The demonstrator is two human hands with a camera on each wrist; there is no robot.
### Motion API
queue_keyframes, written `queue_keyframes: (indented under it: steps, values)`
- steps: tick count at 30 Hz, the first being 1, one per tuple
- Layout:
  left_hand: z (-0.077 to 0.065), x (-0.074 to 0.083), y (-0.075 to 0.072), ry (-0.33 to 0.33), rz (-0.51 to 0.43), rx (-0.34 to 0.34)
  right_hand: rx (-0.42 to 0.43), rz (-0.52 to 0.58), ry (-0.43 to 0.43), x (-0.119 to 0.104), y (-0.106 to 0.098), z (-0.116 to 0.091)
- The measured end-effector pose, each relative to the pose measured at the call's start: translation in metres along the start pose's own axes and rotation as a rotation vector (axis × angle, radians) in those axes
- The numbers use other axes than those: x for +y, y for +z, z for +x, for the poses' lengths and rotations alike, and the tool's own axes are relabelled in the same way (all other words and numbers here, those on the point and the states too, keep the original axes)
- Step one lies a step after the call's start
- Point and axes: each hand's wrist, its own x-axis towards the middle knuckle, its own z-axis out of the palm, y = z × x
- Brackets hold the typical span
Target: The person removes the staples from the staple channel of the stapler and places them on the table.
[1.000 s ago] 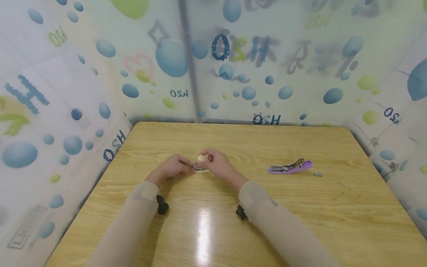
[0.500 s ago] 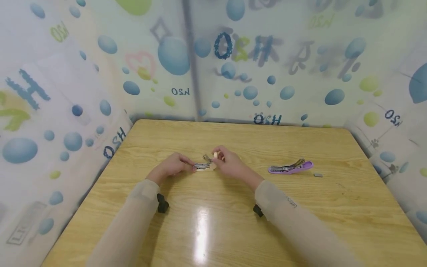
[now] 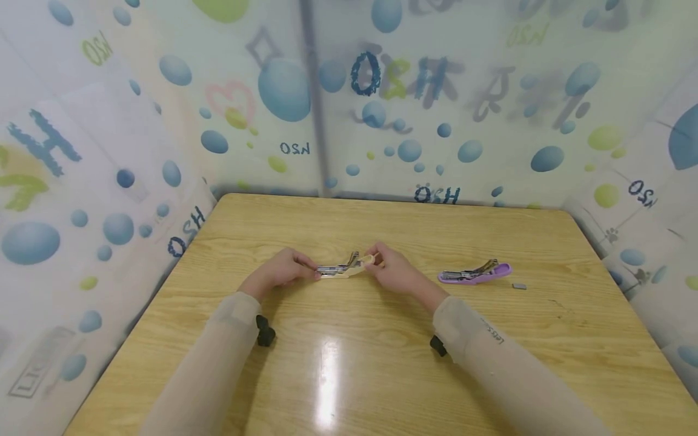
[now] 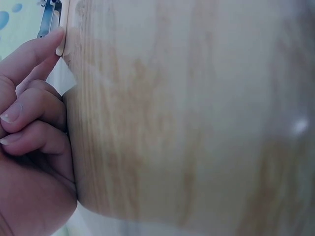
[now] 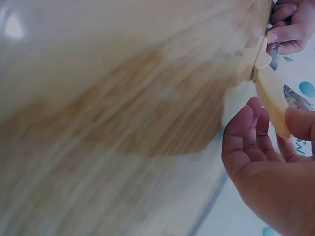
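Observation:
A cream stapler [image 3: 342,274] lies opened out on the table, its metal staple channel showing on the left and a metal piece sticking up in the middle. My left hand [image 3: 283,268] pinches the channel end between thumb and forefinger; in the left wrist view its other fingers are curled in. At the opposite end, my right hand [image 3: 395,270] pinches the cream cover, which slants up from the table. The right wrist view has the thumb on that cream cover [image 5: 272,98], with several fingers beside it.
A purple stapler [image 3: 474,277], also opened, lies on the wooden table [image 3: 262,387] to the right of my right hand. Close beyond it is a small grey strip of staples [image 3: 520,286]. Patterned walls [image 3: 403,121] stand behind the table and at both sides.
My right hand has moved right and swung the cream cover outward and down, so the stapler now lies opened out. My left hand has kept its grip at the channel end.

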Motion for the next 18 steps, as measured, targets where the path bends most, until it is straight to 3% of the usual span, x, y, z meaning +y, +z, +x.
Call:
queue_keyframes:
  steps: [12,18]
  values:
    - [0.002,0.002,-0.001,0.002,0.0,-0.015,-0.021,0.081,0.018,0.001,-0.003,-0.003]
    - [0.001,0.001,-0.001,-0.007,-0.001,-0.011,-0.097,0.057,0.0,0.002,-0.015,0.002]
